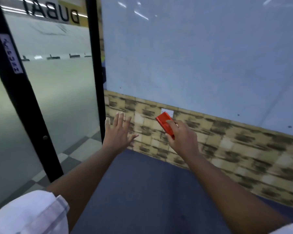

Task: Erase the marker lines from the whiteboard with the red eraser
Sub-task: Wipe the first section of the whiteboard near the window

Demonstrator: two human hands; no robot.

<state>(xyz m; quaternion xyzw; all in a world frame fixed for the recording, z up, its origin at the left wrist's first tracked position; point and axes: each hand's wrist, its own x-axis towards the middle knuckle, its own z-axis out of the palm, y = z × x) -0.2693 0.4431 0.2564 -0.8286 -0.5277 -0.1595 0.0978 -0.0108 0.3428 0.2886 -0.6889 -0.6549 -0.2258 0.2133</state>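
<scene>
The whiteboard point(201, 53) fills the upper right of the head view, mounted on the wall; its surface looks pale blue-grey with only faint smudges and no clear marker lines. My right hand point(181, 137) is shut on the red eraser point(165, 123), held below the board's bottom edge in front of the tiled wall. My left hand point(118, 130) is open with fingers spread, level with the right hand and to its left, holding nothing and apart from the wall.
A frosted glass door point(61, 85) with a black frame point(94, 65) and a PUSH sticker point(11, 53) stands at the left. Yellow-brown wall tiles point(227, 146) run under the board. Blue carpet point(142, 191) covers the floor below.
</scene>
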